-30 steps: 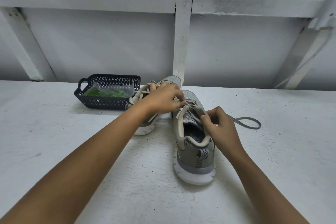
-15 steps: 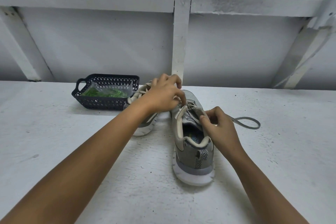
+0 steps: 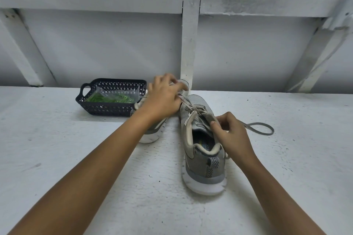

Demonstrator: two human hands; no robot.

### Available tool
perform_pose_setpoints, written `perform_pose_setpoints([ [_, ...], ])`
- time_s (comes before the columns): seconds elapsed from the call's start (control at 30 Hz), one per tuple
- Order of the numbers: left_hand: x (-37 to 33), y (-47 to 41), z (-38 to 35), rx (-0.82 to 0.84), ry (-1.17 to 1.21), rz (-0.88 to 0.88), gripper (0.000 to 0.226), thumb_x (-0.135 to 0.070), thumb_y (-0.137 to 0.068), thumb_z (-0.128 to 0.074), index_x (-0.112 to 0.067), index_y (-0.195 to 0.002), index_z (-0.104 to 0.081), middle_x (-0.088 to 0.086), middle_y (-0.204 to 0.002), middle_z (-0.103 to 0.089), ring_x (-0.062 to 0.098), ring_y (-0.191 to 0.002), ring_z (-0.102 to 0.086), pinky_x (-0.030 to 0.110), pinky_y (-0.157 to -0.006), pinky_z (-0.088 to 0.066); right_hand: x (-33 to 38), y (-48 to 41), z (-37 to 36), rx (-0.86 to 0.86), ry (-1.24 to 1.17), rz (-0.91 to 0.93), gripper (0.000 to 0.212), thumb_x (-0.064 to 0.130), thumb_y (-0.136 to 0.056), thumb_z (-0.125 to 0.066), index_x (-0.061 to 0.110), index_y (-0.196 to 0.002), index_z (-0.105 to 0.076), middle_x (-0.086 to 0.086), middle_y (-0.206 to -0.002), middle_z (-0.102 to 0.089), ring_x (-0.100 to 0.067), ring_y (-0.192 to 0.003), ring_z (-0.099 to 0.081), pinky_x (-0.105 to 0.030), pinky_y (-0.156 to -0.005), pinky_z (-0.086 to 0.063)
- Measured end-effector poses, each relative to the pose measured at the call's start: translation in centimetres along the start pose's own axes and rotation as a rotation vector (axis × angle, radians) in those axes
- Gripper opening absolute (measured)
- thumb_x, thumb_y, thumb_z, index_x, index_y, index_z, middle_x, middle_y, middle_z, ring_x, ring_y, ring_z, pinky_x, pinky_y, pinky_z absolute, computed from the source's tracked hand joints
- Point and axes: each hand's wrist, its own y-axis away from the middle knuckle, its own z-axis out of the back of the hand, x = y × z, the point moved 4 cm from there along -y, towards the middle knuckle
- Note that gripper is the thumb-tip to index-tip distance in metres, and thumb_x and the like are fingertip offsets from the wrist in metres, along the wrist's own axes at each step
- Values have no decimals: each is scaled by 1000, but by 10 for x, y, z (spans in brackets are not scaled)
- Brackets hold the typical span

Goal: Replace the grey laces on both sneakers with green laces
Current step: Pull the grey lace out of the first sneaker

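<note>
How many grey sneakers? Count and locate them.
2. One grey mesh sneaker stands centre, heel nearest; the second sneaker sits beside the black plastic basket, partly behind the left hand.

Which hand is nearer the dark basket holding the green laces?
Left. The left hand is just right of the basket; the right hand is farther right, on the near sneaker.

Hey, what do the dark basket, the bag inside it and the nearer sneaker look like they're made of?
Dark basket: likely moulded plastic, matte, given its perforated lattice walls and loop handle. Bag: thin clear plastic film, glossy, creased with glare over the green laces. Nearer sneaker: grey knit or mesh fabric upper, matte; its white sole looks like foam or rubber.
</note>
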Motion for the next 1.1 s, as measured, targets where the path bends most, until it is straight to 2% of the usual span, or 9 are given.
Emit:
perform_pose_setpoints([
  [0.07, -10, 6, -9, 139, -44, -128, 27, -28, -89, -53, -34, -113, -64, -2, -131, -42, 20, -127, -25, 41, -100, -17, -1, 0, 0, -2, 6, -4, 13, 21, -87, -61, 21, -77, -54, 10, -78, -61, 8, -71, -55, -5, -58, -38],
  [0.17, -12, 10, -20, 236, -97, -118, 23, -37, -92, -53, -29, -107, -68, -5, -129, -45, 19, -128, -25, 43, -101, -17, 0, 0, 0, -4, 6, -8, 13, 21, -87, -62, 20, -77, -54, 11, -78, -61, 7, -70, -55, -5, -57, -38],
  [0.4, 15, 6, 12, -135, 2, 317, 25, -27, -92, -46, -18, -107, -63, 6, -122, -50, 26, -119, -37, 44, -97, -27, -1, 0, 0, -3, 5, -22, 13, 22, -88, -62, 19, -78, -54, 11, -79, -61, 4, -72, -55, -6, -57, -38],
  [0.47, 14, 8, 15, -162, -54, 268, 31, -23, -89, -48, -21, -117, -60, 7, -127, -46, 27, -120, -35, 43, -98, -27, -2, 0, 0, -1, 15, -28, 12, 22, -88, -61, 19, -78, -54, 11, -79, -61, 4, -72, -54, -7, -58, -38],
  [0.53, 3, 11, 10, -112, -82, 98, 39, -22, -87, -52, -31, -124, -57, 4, -133, -43, 26, -125, -31, 43, -101, -23, -2, 0, 0, 1, 16, -28, 12, 22, -88, -61, 20, -78, -54, 11, -79, -61, 5, -71, -54, -7, -58, -39],
  [0.63, -13, 17, -7, 42, -114, -87, 25, -34, -89, -55, -35, -112, -65, -5, -133, -44, 20, -128, -27, 45, -104, -17, -2, 0, 0, -1, 4, -28, 13, 22, -87, -61, 20, -77, -54, 10, -78, -62, 8, -70, -54, -6, -58, -39],
  [0.77, -14, 20, -21, 136, -116, -45, 23, -36, -93, -50, -28, -106, -67, -6, -124, -50, 19, -123, -34, 47, -104, -21, -2, 0, 0, -6, 6, -24, 13, 21, -87, -62, 19, -76, -54, 11, -77, -61, 10, -68, -54, -5, -57, -38],
  [1.0, 15, 11, 13, -162, -133, 301, 26, -27, -91, -44, -15, -105, -62, 6, -115, -55, 25, -112, -45, 42, -93, -29, -2, 0, 0, 1, 0, -29, 13, 21, -87, -62, 21, -76, -54, 12, -78, -62, 9, -69, -54, -4, -57, -38],
  [1.1, 9, 14, 9, -150, -158, 187, 32, -24, -89, -49, -22, -120, -58, 6, -126, -49, 26, -120, -38, 44, -99, -26, -1, 0, 0, -4, 1, -23, 13, 21, -87, -62, 21, -76, -54, 11, -78, -62, 7, -70, -55, -5, -57, -38],
])
